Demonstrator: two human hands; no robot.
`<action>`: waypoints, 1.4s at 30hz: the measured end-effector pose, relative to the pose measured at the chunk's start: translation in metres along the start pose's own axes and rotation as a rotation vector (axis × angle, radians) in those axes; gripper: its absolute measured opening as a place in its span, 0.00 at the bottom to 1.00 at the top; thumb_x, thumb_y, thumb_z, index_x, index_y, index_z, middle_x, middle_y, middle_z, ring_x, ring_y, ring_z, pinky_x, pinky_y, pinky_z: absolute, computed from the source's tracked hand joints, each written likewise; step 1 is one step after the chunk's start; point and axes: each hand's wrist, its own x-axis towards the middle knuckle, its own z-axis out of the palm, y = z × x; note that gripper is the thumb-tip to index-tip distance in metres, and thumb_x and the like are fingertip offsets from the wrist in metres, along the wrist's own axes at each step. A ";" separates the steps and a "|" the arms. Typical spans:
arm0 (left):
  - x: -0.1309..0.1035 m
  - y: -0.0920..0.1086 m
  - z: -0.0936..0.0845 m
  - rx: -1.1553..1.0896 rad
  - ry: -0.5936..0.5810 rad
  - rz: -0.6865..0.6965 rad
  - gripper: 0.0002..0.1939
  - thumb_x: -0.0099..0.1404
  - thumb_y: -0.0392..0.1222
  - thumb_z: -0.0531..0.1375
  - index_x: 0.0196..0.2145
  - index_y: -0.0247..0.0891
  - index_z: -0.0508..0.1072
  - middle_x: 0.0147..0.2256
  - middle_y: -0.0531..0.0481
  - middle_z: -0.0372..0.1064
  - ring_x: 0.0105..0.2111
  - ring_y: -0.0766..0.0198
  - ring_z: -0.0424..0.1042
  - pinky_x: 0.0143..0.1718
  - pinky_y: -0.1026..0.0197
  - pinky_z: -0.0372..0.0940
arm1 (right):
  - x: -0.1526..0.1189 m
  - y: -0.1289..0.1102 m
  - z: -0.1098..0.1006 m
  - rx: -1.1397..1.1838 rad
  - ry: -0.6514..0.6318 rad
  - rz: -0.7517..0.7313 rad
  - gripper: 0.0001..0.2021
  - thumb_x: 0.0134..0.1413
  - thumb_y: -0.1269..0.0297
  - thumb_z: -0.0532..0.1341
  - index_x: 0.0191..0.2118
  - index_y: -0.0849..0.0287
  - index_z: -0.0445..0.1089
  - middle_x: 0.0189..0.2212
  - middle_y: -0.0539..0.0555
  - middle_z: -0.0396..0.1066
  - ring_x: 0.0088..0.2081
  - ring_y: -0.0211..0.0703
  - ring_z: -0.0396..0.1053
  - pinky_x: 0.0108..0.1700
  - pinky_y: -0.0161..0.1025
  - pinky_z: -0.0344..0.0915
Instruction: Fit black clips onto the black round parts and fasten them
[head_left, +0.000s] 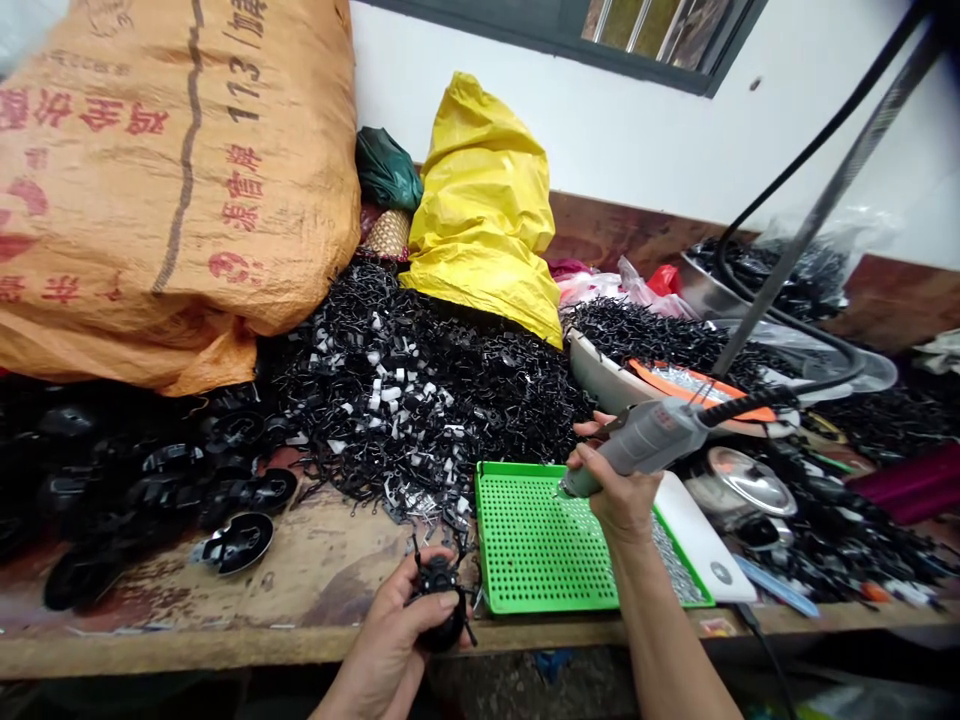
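My left hand [401, 630] grips a small black plastic assembly [439, 610] with thin legs sticking out, just over the table's front edge. The thumb presses on its rounded part. My right hand [622, 490] is wrapped round a grey electric screwdriver [649, 440], tilted with its nose down to the left. A black cable runs from its back end up to the right. Below the nose lies a green perforated tray [532, 540]; small shiny metal pieces [671, 560], seemingly screws, gather at its right side. The screwdriver's tip is too small to make out clearly.
A heap of black and white plastic parts [405, 390] covers the table behind the tray. Round black parts [240, 540] lie at left, under a large orange sack [180, 180]. A yellow bag [484, 200] stands behind. A white device [701, 540] and metal lidded pot [739, 485] sit right.
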 end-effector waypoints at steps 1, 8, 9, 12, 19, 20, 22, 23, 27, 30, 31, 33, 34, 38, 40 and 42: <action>0.001 -0.001 -0.001 -0.005 -0.001 0.000 0.17 0.43 0.34 0.61 0.34 0.36 0.67 0.22 0.51 0.66 0.25 0.62 0.67 0.25 0.62 0.61 | 0.000 0.000 0.000 -0.005 -0.003 -0.003 0.17 0.38 0.71 0.60 0.39 0.57 0.62 0.30 0.49 0.67 0.18 0.33 0.63 0.21 0.37 0.62; 0.004 -0.002 -0.006 -0.050 -0.065 0.021 0.14 0.48 0.33 0.57 0.35 0.36 0.64 0.22 0.52 0.65 0.24 0.64 0.67 0.26 0.63 0.59 | -0.001 -0.025 0.003 0.039 -0.014 0.009 0.17 0.37 0.71 0.60 0.39 0.57 0.62 0.30 0.49 0.65 0.19 0.33 0.61 0.22 0.37 0.61; 0.004 -0.001 -0.006 -0.057 -0.079 0.031 0.13 0.48 0.32 0.56 0.35 0.36 0.63 0.23 0.53 0.65 0.23 0.65 0.66 0.26 0.63 0.59 | -0.004 -0.031 0.005 0.068 -0.028 0.016 0.18 0.37 0.72 0.60 0.39 0.57 0.62 0.30 0.49 0.65 0.19 0.33 0.61 0.22 0.37 0.60; 0.002 0.002 -0.004 -0.075 -0.100 0.034 0.13 0.50 0.32 0.55 0.36 0.36 0.62 0.23 0.54 0.64 0.21 0.68 0.64 0.26 0.62 0.60 | -0.020 -0.052 0.015 0.185 -0.089 0.064 0.17 0.39 0.71 0.57 0.40 0.55 0.61 0.32 0.50 0.63 0.20 0.32 0.60 0.23 0.37 0.59; 0.001 0.008 -0.001 -0.071 -0.062 0.066 0.12 0.48 0.30 0.55 0.33 0.35 0.62 0.21 0.55 0.61 0.19 0.69 0.62 0.22 0.63 0.60 | -0.064 -0.082 0.053 0.413 -0.305 0.167 0.15 0.41 0.64 0.56 0.40 0.51 0.61 0.29 0.49 0.60 0.16 0.31 0.55 0.17 0.36 0.57; 0.001 0.008 -0.002 -0.071 -0.063 0.073 0.12 0.48 0.30 0.55 0.33 0.35 0.62 0.21 0.55 0.61 0.19 0.69 0.61 0.22 0.63 0.60 | -0.068 -0.084 0.058 0.438 -0.326 0.172 0.15 0.41 0.63 0.56 0.40 0.51 0.61 0.29 0.49 0.61 0.16 0.31 0.56 0.17 0.36 0.57; 0.000 0.008 -0.003 -0.073 -0.065 0.077 0.12 0.48 0.30 0.55 0.33 0.35 0.62 0.21 0.55 0.61 0.19 0.69 0.61 0.22 0.63 0.60 | -0.073 -0.085 0.065 0.467 -0.357 0.173 0.15 0.42 0.63 0.57 0.40 0.51 0.61 0.29 0.49 0.61 0.16 0.32 0.57 0.17 0.36 0.57; 0.000 0.008 -0.003 -0.072 -0.061 0.072 0.12 0.48 0.30 0.55 0.33 0.35 0.62 0.21 0.55 0.61 0.20 0.69 0.61 0.22 0.63 0.60 | -0.075 -0.085 0.067 0.468 -0.367 0.177 0.15 0.42 0.64 0.57 0.41 0.52 0.61 0.28 0.49 0.62 0.16 0.32 0.57 0.17 0.36 0.57; 0.000 0.009 -0.004 -0.054 -0.037 0.051 0.13 0.47 0.30 0.54 0.34 0.35 0.62 0.22 0.53 0.62 0.21 0.67 0.61 0.21 0.63 0.60 | -0.080 -0.083 0.072 0.481 -0.395 0.201 0.16 0.43 0.66 0.57 0.42 0.53 0.60 0.30 0.49 0.62 0.18 0.32 0.59 0.19 0.36 0.58; 0.000 0.009 -0.004 -0.043 -0.050 0.057 0.13 0.48 0.31 0.54 0.34 0.35 0.62 0.23 0.53 0.62 0.22 0.67 0.61 0.21 0.63 0.59 | -0.082 -0.081 0.074 0.521 -0.427 0.204 0.16 0.44 0.67 0.57 0.42 0.54 0.59 0.31 0.49 0.62 0.19 0.32 0.60 0.20 0.36 0.59; -0.001 0.009 -0.004 -0.038 -0.053 0.056 0.13 0.47 0.31 0.54 0.34 0.35 0.62 0.23 0.53 0.62 0.22 0.67 0.61 0.21 0.64 0.59 | -0.083 -0.080 0.074 0.527 -0.439 0.203 0.16 0.44 0.67 0.57 0.42 0.54 0.58 0.31 0.49 0.62 0.19 0.32 0.60 0.20 0.36 0.59; -0.002 0.009 -0.003 -0.027 -0.056 0.052 0.13 0.47 0.31 0.54 0.34 0.36 0.62 0.23 0.53 0.62 0.22 0.67 0.61 0.21 0.64 0.58 | -0.085 -0.080 0.073 0.520 -0.466 0.197 0.16 0.45 0.68 0.57 0.43 0.53 0.58 0.30 0.49 0.62 0.20 0.32 0.61 0.21 0.36 0.60; -0.003 0.008 -0.003 -0.020 -0.061 0.051 0.13 0.47 0.31 0.54 0.34 0.36 0.62 0.23 0.53 0.62 0.22 0.67 0.61 0.21 0.64 0.58 | -0.086 -0.080 0.072 0.508 -0.487 0.193 0.16 0.46 0.68 0.56 0.43 0.53 0.57 0.29 0.49 0.62 0.20 0.32 0.61 0.22 0.35 0.60; -0.007 0.007 -0.003 0.002 -0.085 0.051 0.13 0.46 0.31 0.54 0.33 0.36 0.63 0.22 0.55 0.61 0.23 0.68 0.61 0.23 0.65 0.56 | -0.090 -0.085 0.068 0.463 -0.581 0.172 0.13 0.47 0.69 0.55 0.41 0.51 0.57 0.24 0.48 0.61 0.20 0.33 0.62 0.21 0.34 0.61; -0.009 0.004 -0.002 0.012 -0.087 0.038 0.13 0.45 0.30 0.53 0.32 0.36 0.64 0.20 0.56 0.60 0.23 0.68 0.61 0.23 0.66 0.55 | -0.090 -0.086 0.067 0.465 -0.621 0.143 0.11 0.47 0.69 0.56 0.39 0.51 0.59 0.22 0.47 0.61 0.19 0.33 0.62 0.20 0.33 0.61; -0.010 0.001 0.000 0.033 -0.101 0.005 0.13 0.42 0.29 0.53 0.29 0.36 0.64 0.18 0.57 0.59 0.21 0.69 0.60 0.22 0.67 0.54 | -0.090 -0.083 0.068 0.537 -0.715 0.092 0.11 0.45 0.67 0.57 0.38 0.52 0.60 0.19 0.46 0.60 0.16 0.32 0.61 0.17 0.31 0.61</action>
